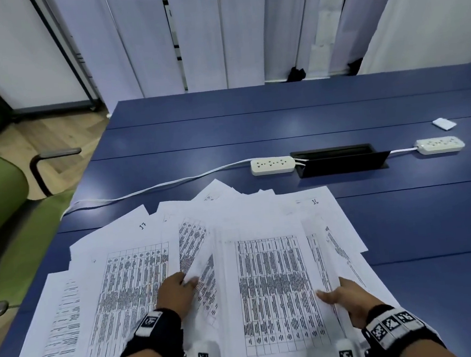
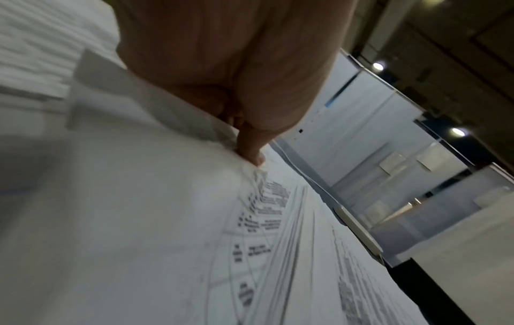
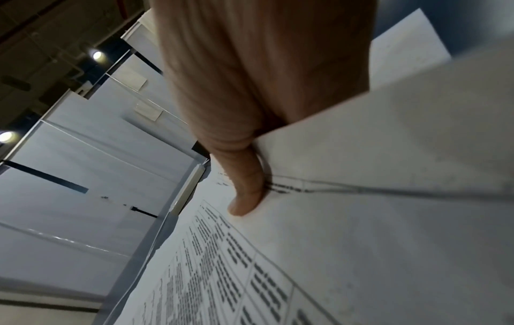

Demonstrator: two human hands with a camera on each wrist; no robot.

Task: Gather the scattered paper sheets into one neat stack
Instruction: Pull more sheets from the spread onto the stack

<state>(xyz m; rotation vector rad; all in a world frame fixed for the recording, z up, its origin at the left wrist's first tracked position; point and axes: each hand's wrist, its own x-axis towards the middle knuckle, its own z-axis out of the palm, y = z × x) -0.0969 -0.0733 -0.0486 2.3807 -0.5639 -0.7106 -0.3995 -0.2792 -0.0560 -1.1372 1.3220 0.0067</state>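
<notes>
The blue table (image 1: 405, 219) fills the middle and right of the head view, and my paper sheets (image 1: 128, 275) lie fanned and overlapping across its lower half, from the lower left corner to right of centre — printed tables face up. One top sheet (image 1: 273, 289) sits in the lower middle between my hands. My left hand (image 1: 176, 294) is at that sheet's left edge, fingers tucked under it, thumb (image 2: 250, 149) on paper in the left wrist view. My right hand (image 1: 352, 299) grips its right edge, thumb (image 3: 247, 191) pressed on top, fingers hidden beneath. Above the papers, centre of frame, a white power strip (image 1: 272, 165) lies beside a black cable hatch (image 1: 342, 162); a second power strip (image 1: 440, 144) sits at the right
</notes>
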